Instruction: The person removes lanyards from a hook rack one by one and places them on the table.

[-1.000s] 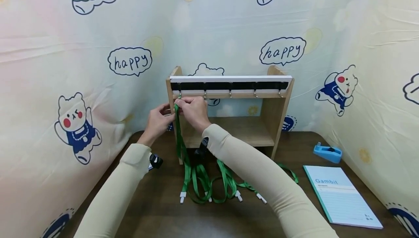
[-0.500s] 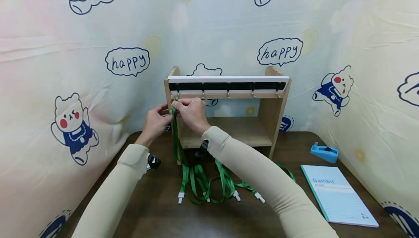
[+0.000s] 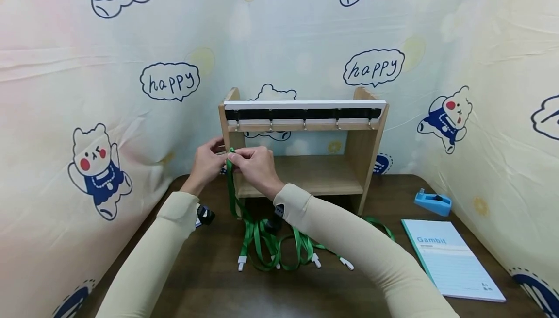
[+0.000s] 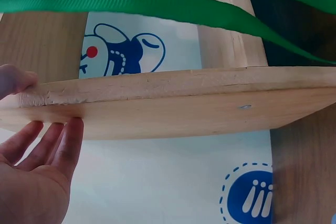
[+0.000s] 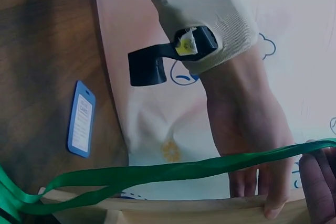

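In the head view, my left hand holds the left side panel of a small wooden rack. The left wrist view has the thumb on one face of that panel and the fingers of my left hand on the other. My right hand pinches the upper loop of a green lanyard, just below the leftmost metal hook. Its strap runs down to the table in the right wrist view, where the fingers of my right hand show partly at the edge.
Several green lanyards with white clips lie on the dark table before the rack. A blue tape dispenser and a Gambit notepad are at the right. A blue badge holder lies left of the rack. A patterned cloth stands behind.
My right hand has come down with the lanyard's top loop, from beside the leftmost hook to below it. My left hand stays on the side panel. The head view has shifted slightly.
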Motion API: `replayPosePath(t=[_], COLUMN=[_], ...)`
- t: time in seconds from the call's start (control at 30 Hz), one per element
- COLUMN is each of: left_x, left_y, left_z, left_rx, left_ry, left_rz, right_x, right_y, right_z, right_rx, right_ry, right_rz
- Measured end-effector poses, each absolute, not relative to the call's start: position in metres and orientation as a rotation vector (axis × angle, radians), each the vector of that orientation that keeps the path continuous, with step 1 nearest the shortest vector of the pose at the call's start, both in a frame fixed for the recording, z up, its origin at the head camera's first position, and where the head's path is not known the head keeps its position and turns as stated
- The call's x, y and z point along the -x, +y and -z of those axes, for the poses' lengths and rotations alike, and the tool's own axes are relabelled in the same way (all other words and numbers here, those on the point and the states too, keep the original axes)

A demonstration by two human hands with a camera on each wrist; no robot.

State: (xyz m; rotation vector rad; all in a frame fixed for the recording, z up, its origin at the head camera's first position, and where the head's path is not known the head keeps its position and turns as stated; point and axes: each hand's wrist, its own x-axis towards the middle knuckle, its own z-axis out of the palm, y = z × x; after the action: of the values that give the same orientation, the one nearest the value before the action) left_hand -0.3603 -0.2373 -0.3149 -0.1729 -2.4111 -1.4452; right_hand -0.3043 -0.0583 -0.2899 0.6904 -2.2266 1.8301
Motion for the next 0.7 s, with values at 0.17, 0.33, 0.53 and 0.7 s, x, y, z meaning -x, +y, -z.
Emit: replayPosePath(t=[0.17,0.33,0.53,0.7], left_x=[0.360,0.359,0.360,0.361], left_y=[-0.237,-0.238,-0.237,-0.236], left_z=[0.314,0.314,0.314,0.313], left_rx=[0.185,0.200,0.205,0.199], left_ry=[-2.409,-2.399,-2.415,-2.413], left_rz=[1.463,1.475,1.464,1.476], right_x=[0.299,0.292,0.284,0.276], right_y=[-0.053,-0.049,-0.043,-0.040], right_z=[0.295,0.305,0.322,0.335], right_rx=[-0.671,-0.678,-0.733,-0.809], right_ry=[-2.253,-2.271,-2.281,-2.312], right_rz=[-1.873,-1.964,-2.033,-2.084])
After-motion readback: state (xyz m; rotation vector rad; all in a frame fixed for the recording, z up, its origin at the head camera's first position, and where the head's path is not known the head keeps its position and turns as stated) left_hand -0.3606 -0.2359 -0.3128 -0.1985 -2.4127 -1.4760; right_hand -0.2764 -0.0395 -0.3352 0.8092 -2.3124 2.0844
